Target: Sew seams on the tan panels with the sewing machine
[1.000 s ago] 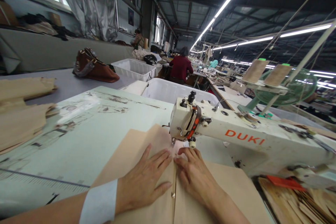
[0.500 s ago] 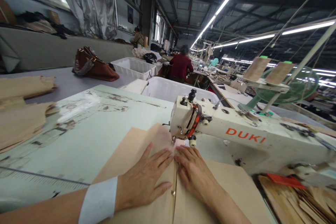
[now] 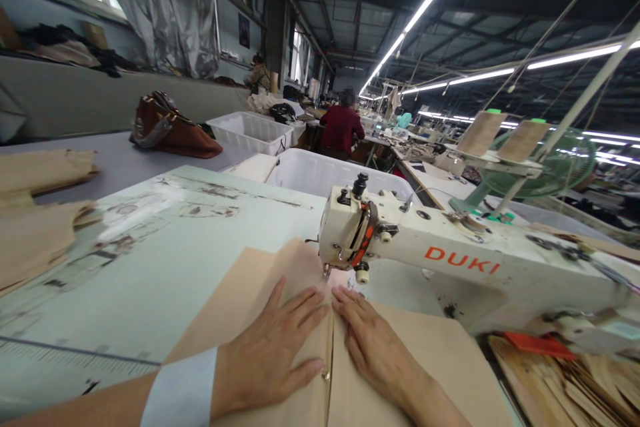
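Observation:
A tan fabric piece with a middle seam and zipper lies under the needle of a white DUKI sewing machine. My left hand lies flat on the fabric left of the seam, fingers spread and pointing toward the needle. A white cuff covers that wrist. My right hand rests flat on the fabric right of the seam, fingertips just below the presser foot. Both hands press the cloth and hold nothing.
The pale green table carries stacked tan pieces at far left. White bins stand behind the machine, a brown bag farther back. Tan cut pieces lie at lower right. A person in red sits ahead. A green fan stands at the right.
Both hands have slid slightly back toward me along the seam. The view has shifted a little, and the machine head sits a bit further left.

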`<state>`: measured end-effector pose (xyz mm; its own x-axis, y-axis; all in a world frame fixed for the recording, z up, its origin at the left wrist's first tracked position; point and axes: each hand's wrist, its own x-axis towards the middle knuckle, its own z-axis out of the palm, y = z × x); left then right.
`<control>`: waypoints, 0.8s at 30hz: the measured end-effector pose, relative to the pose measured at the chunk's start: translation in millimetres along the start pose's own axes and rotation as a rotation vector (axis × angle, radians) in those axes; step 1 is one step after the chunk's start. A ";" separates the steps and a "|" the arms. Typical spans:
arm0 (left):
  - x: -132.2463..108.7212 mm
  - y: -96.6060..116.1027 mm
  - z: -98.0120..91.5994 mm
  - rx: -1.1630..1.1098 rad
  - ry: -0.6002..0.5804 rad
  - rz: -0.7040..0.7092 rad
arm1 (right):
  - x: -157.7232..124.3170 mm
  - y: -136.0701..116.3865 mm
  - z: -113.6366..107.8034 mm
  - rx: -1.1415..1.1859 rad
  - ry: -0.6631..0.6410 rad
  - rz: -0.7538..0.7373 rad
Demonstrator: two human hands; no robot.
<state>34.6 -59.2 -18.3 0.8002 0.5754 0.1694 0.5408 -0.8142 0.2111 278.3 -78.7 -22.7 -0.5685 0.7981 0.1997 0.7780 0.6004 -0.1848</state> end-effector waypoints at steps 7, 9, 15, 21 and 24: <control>7.8 -17.2 -0.1 0.011 0.053 -0.033 | 25.9 4.8 7.0 -0.043 0.039 0.018; 11.1 -23.6 0.4 0.017 0.047 -0.031 | 32.7 7.7 7.1 -0.031 0.059 0.020; 12.0 -26.5 5.3 0.041 0.029 -0.006 | 31.1 10.4 11.5 -0.037 0.057 0.034; 15.6 -24.0 4.8 0.043 0.065 -0.015 | 34.4 15.6 14.4 -0.012 0.036 0.074; 17.1 -26.1 3.7 0.028 0.072 0.001 | 34.6 16.1 15.5 -0.018 0.067 0.065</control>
<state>35.1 -28.3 -24.5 0.7802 0.5782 0.2386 0.5482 -0.8158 0.1842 267.0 -40.6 -33.7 -0.4977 0.8300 0.2519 0.8180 0.5457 -0.1820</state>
